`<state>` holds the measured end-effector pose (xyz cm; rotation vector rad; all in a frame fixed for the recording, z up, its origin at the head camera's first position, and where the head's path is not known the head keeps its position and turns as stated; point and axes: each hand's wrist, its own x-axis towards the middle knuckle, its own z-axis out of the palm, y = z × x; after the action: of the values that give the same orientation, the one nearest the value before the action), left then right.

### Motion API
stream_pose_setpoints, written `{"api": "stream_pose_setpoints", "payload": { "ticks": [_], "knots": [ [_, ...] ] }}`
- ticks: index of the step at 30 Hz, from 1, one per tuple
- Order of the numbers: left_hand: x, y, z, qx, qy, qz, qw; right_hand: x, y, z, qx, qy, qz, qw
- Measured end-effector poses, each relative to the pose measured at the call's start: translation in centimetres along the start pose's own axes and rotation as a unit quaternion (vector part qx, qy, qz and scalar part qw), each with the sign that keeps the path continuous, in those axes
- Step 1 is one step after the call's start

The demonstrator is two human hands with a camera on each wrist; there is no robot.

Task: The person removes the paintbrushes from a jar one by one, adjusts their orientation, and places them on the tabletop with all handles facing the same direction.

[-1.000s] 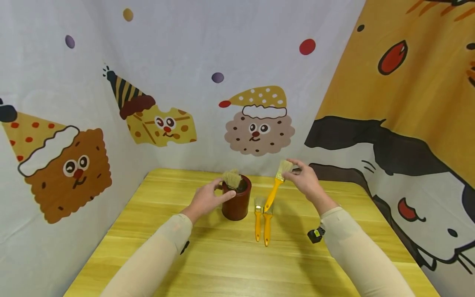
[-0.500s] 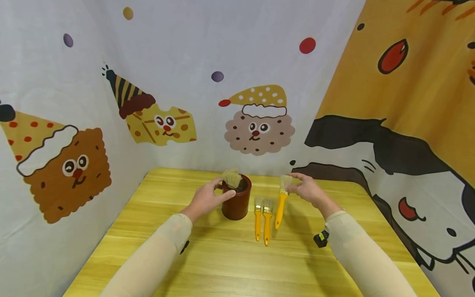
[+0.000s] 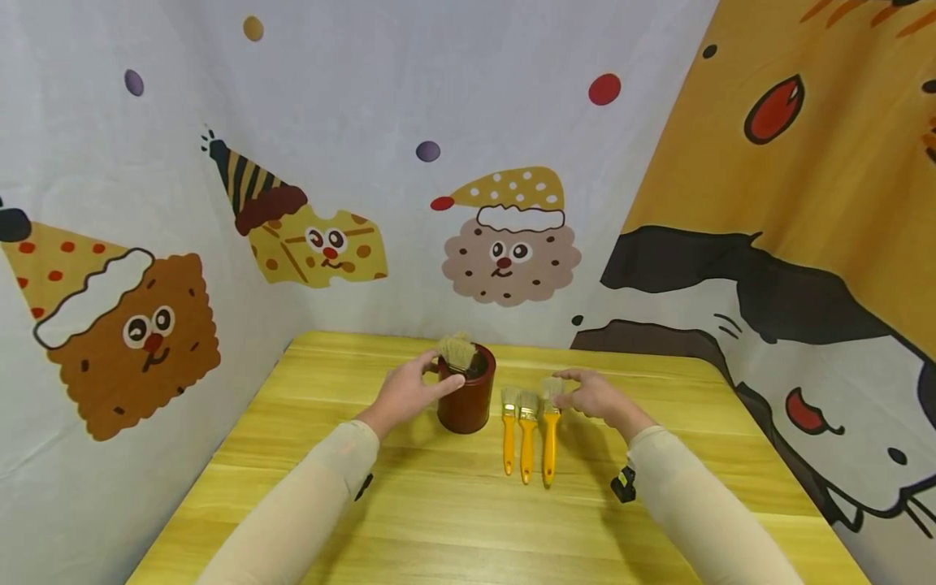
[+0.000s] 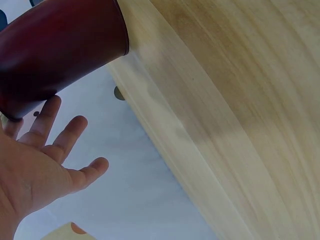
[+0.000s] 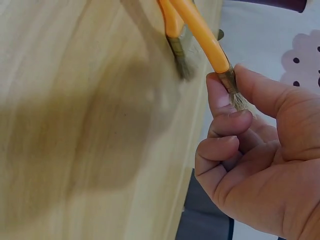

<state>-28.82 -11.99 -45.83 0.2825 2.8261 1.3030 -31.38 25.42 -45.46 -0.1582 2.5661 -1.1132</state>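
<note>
A dark red mug (image 3: 465, 406) stands on the table, with the bristles of a paintbrush (image 3: 457, 353) rising above its rim. My left hand (image 3: 413, 388) holds the mug by its left side, thumb across the front near the rim; in the left wrist view the other fingers are spread, fingertips at its wall. My right hand (image 3: 595, 398) pinches a yellow-handled paintbrush (image 3: 550, 443) by its metal band and bristles between thumb and fingers. This brush points its handle toward me. To its left lie two similar brushes, a narrower paintbrush (image 3: 509, 435) and a wider paintbrush (image 3: 526, 443).
The light wood table (image 3: 468, 520) reaches back to a white cloth wall (image 3: 351, 97) printed with cartoon food faces. A cloth with a large cat print (image 3: 731, 325) hangs along the right side.
My right hand has lowered the paintbrush from above the other two and moved it to their right, straightening it beside them. The left hand stays at the mug.
</note>
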Motion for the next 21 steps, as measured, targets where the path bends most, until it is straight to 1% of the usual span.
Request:
{"api": "stream_pose_setpoints", "payload": {
  "ticks": [4, 9, 13, 21],
  "knots": [
    [0.0, 0.0, 0.0, 0.003, 0.001, 0.001, 1.0000, 0.2, 0.4, 0.5, -0.002, -0.003, 0.008, 1.0000],
    [0.2, -0.1, -0.1, 0.004, -0.001, 0.003, 1.0000, 0.4, 0.9, 1.0, -0.007, -0.010, 0.006, 0.9999],
    [0.3, -0.2, 0.0, 0.011, 0.002, 0.006, 0.9999, 0.5, 1.2, 1.2, -0.026, -0.007, 0.004, 0.9996],
    [-0.1, 0.2, -0.1, 0.009, 0.003, 0.004, 0.9999, 0.7, 1.8, 1.9, -0.027, -0.004, 0.014, 0.9995]
  ]
}}
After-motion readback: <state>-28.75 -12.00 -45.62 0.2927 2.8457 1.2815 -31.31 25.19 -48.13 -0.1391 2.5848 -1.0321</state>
